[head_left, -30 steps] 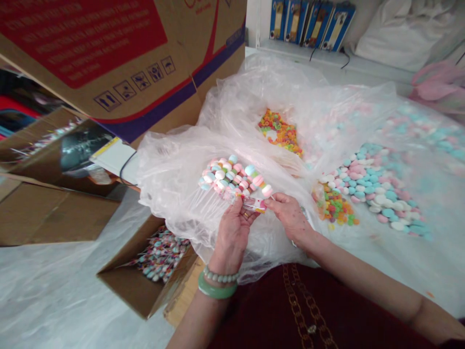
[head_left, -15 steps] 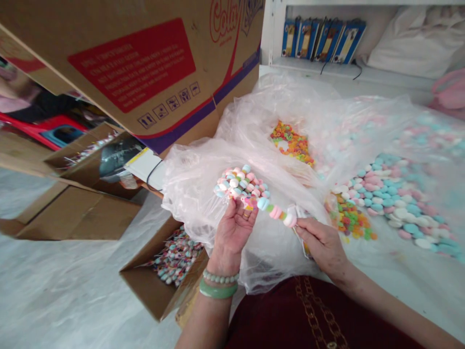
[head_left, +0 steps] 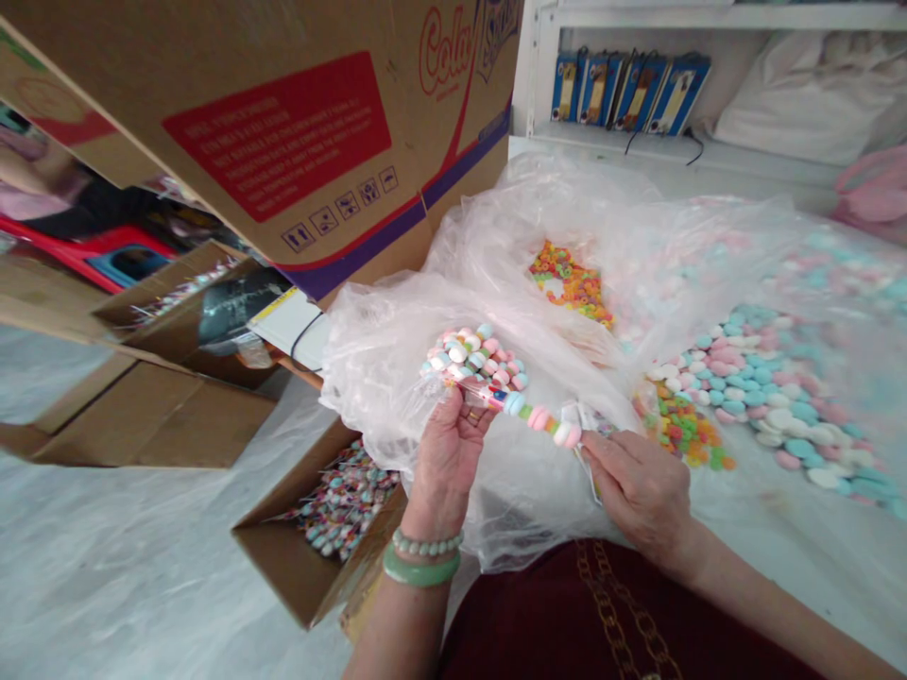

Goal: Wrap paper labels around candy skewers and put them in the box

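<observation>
My right hand (head_left: 638, 486) grips the near end of a candy skewer (head_left: 539, 417), a row of blue, green, pink, orange and white sweets. With thumb and fingers closed, my left hand (head_left: 450, 453) holds a clear printed wrapper (head_left: 482, 389) at the skewer's far tip. How far the tip sits inside the wrapper I cannot tell. Just beyond my left fingers lies a cluster of similar candy skewers (head_left: 474, 351) on a clear plastic sheet (head_left: 383, 349). Beneath my right hand is a small printed packet (head_left: 593, 482), partly hidden.
To the right spread pink, blue and white sweets (head_left: 765, 378) and fruit-coloured rings (head_left: 687, 425). More rings (head_left: 573, 283) lie further back. A large carton (head_left: 283, 123) stands at left, with an open box of skewers (head_left: 283, 557) below. Another person's arm (head_left: 39, 170) shows far left.
The wrapper now appears stretched out towards the skewer's tip, between my hands. My right hand has shifted slightly right. The whole view has tilted up a little.
</observation>
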A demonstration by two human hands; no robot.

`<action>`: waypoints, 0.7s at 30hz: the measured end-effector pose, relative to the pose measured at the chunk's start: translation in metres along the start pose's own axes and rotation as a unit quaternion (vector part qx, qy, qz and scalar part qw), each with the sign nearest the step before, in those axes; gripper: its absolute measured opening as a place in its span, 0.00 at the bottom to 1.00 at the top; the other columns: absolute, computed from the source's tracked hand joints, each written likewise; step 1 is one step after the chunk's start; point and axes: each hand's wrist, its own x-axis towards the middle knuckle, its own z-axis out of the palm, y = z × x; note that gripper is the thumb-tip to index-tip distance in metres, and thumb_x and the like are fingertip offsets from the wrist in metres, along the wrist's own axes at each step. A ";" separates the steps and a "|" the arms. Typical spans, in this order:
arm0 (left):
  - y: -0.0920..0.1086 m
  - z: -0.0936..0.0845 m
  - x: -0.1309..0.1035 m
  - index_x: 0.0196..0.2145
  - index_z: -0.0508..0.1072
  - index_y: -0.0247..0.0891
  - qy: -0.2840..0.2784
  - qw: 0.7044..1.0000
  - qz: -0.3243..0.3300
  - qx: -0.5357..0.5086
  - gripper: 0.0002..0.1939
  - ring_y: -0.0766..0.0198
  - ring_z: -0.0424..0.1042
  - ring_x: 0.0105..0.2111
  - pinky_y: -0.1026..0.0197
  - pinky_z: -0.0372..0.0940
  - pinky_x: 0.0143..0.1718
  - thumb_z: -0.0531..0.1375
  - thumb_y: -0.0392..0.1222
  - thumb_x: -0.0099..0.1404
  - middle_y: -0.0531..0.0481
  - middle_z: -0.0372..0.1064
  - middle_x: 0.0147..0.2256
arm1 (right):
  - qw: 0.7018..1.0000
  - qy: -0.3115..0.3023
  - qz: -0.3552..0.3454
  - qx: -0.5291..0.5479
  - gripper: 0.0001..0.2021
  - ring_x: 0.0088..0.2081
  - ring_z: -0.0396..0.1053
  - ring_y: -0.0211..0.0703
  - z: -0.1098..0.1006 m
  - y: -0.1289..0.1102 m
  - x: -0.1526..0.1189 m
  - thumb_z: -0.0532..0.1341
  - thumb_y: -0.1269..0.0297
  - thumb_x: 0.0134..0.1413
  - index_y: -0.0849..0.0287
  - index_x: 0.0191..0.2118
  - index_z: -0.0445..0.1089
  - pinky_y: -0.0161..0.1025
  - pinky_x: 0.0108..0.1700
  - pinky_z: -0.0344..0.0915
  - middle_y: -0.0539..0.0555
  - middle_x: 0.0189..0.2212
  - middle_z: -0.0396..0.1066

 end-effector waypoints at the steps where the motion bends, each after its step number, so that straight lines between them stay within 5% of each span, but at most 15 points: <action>1: 0.000 0.000 0.000 0.35 0.75 0.32 -0.005 1.000 0.013 0.006 0.09 0.65 0.75 0.28 0.62 0.73 0.32 0.55 0.37 0.68 0.47 0.76 0.31 | 1.000 -0.001 -0.002 -0.002 0.08 0.28 0.67 0.41 0.000 -0.001 0.000 0.57 0.71 0.62 0.62 0.36 0.74 0.38 0.32 0.57 0.55 0.26 0.71; 5: -0.002 -0.005 0.002 0.33 0.75 0.33 -0.014 0.998 0.054 0.032 0.07 0.63 0.75 0.29 0.62 0.73 0.32 0.65 0.40 0.59 0.47 0.76 0.31 | 0.998 -0.019 0.029 0.057 0.09 0.31 0.69 0.42 0.003 0.002 -0.004 0.56 0.69 0.62 0.61 0.38 0.75 0.36 0.35 0.59 0.55 0.28 0.73; 8: -0.002 -0.008 -0.001 0.31 0.76 0.32 -0.015 0.995 0.072 0.067 0.12 0.63 0.74 0.27 0.64 0.71 0.29 0.69 0.42 0.52 0.47 0.76 0.30 | 0.973 -0.075 0.128 0.174 0.10 0.32 0.69 0.40 0.004 0.006 -0.005 0.56 0.66 0.62 0.59 0.37 0.75 0.34 0.35 0.60 0.52 0.30 0.73; 13: -0.004 -0.006 -0.012 0.27 0.75 0.32 0.008 0.989 0.080 0.127 0.15 0.63 0.73 0.24 0.63 0.70 0.27 0.72 0.45 0.48 0.48 0.74 0.26 | 0.824 -0.206 0.359 0.386 0.12 0.21 0.57 0.35 0.003 0.005 0.000 0.57 0.58 0.58 0.59 0.33 0.73 0.33 0.23 0.51 0.46 0.18 0.58; 16: -0.009 -0.006 -0.013 0.30 0.75 0.32 -0.006 0.991 0.050 0.126 0.15 0.61 0.74 0.27 0.60 0.70 0.30 0.70 0.46 0.50 0.47 0.75 0.29 | 0.757 -0.229 0.404 0.460 0.13 0.19 0.51 0.34 0.008 0.005 0.001 0.58 0.56 0.56 0.61 0.31 0.72 0.33 0.22 0.47 0.44 0.15 0.53; 21: -0.020 0.001 -0.009 0.34 0.77 0.33 -0.022 0.993 0.011 0.116 0.17 0.62 0.73 0.30 0.62 0.68 0.33 0.70 0.47 0.51 0.46 0.75 0.34 | 0.800 -0.254 0.374 0.393 0.12 0.19 0.56 0.36 0.008 0.010 0.001 0.58 0.57 0.55 0.57 0.26 0.71 0.33 0.21 0.50 0.46 0.15 0.56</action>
